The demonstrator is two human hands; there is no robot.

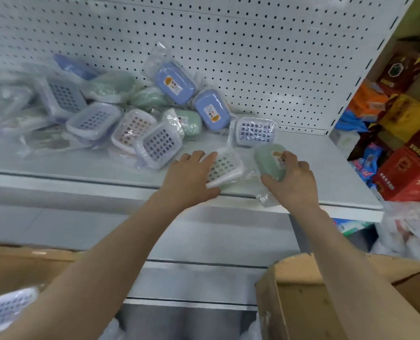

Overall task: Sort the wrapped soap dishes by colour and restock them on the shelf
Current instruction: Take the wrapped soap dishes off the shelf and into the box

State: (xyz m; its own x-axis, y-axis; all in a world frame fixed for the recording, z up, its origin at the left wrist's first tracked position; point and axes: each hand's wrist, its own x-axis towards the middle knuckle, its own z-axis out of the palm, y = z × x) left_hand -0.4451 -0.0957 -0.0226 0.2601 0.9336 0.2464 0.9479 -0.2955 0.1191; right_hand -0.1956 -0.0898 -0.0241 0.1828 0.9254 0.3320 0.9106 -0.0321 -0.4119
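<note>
A heap of wrapped soap dishes in blue, green and pink lies on the white shelf against the pegboard. My left hand holds a wrapped green dish with a white grid insert near the shelf's front edge, thumb under its near rim and fingers over its left side. My right hand grips a wrapped green soap dish, lid side up with an orange label. Behind them stands a wrapped blue dish with a grid insert.
An open cardboard box stands low at the right, another carton at the left with a wrapped dish near it. Red, yellow and orange boxed goods fill the space right of the shelf upright. A lower shelf runs beneath.
</note>
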